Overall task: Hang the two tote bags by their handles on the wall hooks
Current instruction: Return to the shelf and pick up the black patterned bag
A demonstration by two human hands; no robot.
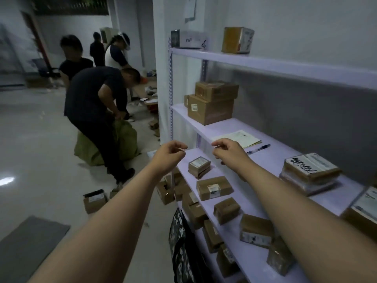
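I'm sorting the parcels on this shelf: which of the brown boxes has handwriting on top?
The flat parcel at the right of the middle shelf, stacked on white packets: bold black marker strokes cross its white top label. The other brown boxes carry only small printed labels.

Dim room, glossy floor (36,129), lilac shelving (285,68)

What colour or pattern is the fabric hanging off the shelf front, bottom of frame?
Black fabric with a white print, clearest in the head view; too blurred to read.
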